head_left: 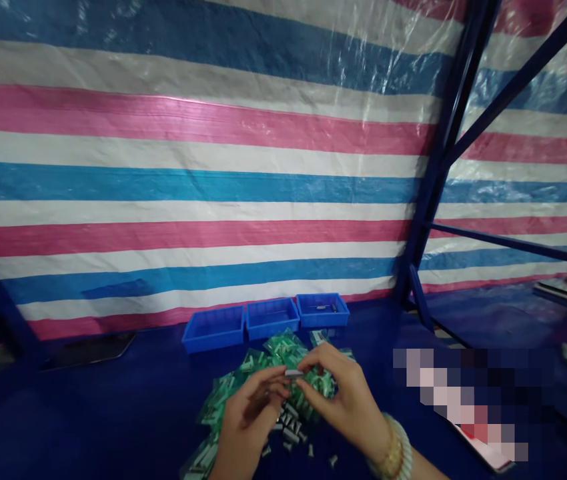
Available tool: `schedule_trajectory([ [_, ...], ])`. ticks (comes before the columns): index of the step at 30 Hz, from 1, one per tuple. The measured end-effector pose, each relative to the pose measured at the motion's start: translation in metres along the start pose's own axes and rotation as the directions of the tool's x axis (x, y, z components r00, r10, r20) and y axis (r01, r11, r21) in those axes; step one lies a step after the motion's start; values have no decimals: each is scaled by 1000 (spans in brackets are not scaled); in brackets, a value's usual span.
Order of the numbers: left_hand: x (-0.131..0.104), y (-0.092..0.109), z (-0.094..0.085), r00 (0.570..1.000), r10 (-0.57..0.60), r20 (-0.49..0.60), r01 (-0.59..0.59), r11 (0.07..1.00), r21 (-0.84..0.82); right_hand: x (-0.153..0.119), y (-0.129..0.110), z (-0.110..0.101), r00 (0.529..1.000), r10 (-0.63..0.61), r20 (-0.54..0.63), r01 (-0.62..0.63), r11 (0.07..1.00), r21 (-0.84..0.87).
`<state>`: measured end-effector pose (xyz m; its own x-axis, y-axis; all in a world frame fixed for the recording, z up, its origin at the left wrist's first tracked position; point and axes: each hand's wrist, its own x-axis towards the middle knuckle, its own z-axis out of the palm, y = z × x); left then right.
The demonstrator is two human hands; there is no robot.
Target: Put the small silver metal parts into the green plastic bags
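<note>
A small grey bar-shaped piece spans the gap between my two hands, its exact kind too small to tell. My left hand has its fingertips closed on the left end. From the other side, my right hand pinches it between thumb and forefinger; a beaded bracelet is on that wrist. Beneath and behind the hands spreads a pile of green-tinted clear plastic packets. Loose small metal parts, some shaped like screws, lie on the table just below the held piece.
Three blue bins stand in a row behind the pile; the right bin holds a few small parts. A dark flat phone-like object lies at left. At right is a partly pixelated phone-like object. A dark blue metal frame rises before a striped sheet.
</note>
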<state>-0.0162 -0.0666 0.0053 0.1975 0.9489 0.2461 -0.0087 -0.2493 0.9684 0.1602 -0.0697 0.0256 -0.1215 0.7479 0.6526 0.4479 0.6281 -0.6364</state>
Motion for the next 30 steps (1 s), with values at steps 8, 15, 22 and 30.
schedule_trajectory([
  [8,1,1,-4,955,276,110,-289,948,131,-9,27,25,937,320,137,-340,758,557],
  [15,14,-8,-10,972,227,61,-235,925,298,46,78,-17,976,122,-181,-123,992,6],
  [22,23,-12,-11,982,186,16,-182,937,298,87,145,-52,981,164,-104,-191,916,-354],
  [30,33,-18,-19,973,211,91,-230,870,437,40,143,-54,933,152,326,-42,946,-321],
])
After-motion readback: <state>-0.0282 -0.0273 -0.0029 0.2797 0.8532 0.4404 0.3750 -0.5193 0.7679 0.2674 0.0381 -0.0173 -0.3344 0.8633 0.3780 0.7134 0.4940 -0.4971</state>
